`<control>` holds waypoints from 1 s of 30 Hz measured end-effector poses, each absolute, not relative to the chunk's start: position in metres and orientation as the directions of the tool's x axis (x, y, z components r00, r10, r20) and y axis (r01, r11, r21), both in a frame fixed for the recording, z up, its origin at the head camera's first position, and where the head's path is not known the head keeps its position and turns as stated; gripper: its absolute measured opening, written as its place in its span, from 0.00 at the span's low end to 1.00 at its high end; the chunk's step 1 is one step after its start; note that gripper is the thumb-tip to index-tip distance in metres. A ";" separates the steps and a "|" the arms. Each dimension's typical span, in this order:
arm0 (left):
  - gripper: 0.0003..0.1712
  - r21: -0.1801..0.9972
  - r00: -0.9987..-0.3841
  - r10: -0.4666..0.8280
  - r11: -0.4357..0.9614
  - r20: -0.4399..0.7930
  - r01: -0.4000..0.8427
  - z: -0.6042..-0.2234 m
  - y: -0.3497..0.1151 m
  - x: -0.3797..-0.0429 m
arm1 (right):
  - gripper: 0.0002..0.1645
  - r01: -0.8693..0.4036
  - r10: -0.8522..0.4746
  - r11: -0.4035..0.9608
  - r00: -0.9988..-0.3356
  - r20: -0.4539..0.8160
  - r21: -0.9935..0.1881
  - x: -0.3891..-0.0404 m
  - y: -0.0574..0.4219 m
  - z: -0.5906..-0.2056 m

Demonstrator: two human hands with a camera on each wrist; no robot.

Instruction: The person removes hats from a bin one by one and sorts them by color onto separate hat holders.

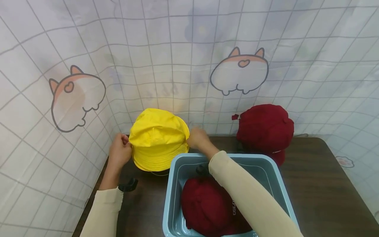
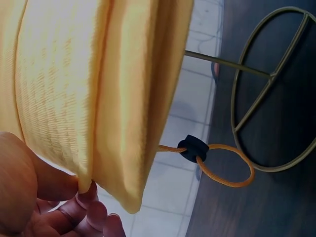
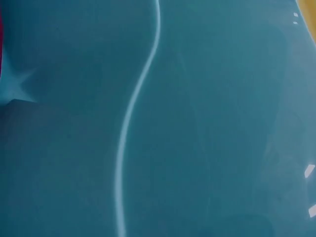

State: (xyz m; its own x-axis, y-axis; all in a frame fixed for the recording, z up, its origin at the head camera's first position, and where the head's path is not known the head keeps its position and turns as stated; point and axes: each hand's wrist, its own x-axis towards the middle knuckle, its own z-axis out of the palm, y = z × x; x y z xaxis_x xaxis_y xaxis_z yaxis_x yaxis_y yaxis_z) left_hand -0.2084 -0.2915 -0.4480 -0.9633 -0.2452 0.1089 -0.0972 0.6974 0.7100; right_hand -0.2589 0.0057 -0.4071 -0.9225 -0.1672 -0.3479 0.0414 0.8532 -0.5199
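A yellow bucket hat (image 1: 157,138) sits on a wire hat stand (image 2: 247,69), whose ring base shows in the left wrist view. My left hand (image 1: 119,149) pinches the edge of its brim (image 2: 84,168) between thumb and fingertips. On the opposite side, my right hand (image 1: 199,140) grips the brim's right edge, its fingertips partly hidden. An orange cord loop (image 2: 227,185) with a black toggle (image 2: 193,149) hangs below the hat. The right wrist view is filled mostly by the blue plastic bin (image 3: 197,123), without the hand.
Below my right forearm, the light blue bin (image 1: 169,197) holds a dark red cap (image 1: 207,207). Another dark red cap (image 1: 265,128) is at the back right of the brown table (image 1: 325,184). A white gridded curtain (image 1: 177,65) rises behind and along the left side.
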 end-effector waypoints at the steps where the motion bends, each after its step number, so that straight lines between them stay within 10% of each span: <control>1: 0.07 0.710 -0.963 -0.245 0.698 0.112 -0.095 -0.448 -0.290 -0.209 | 0.13 0.048 -0.164 0.851 -0.922 -0.352 -0.523 -0.259 0.006 -0.407; 16: 0.20 0.725 -0.968 -0.247 0.674 0.045 -0.138 -0.433 -0.281 -0.201 | 0.19 0.066 -0.215 0.829 -0.879 -0.427 -0.555 -0.267 0.031 -0.389; 30: 0.18 0.654 -0.883 -0.238 0.751 0.403 0.096 -0.367 -0.244 -0.148 | 0.13 -0.067 -0.215 0.809 -0.958 -0.188 -0.584 -0.239 0.073 -0.322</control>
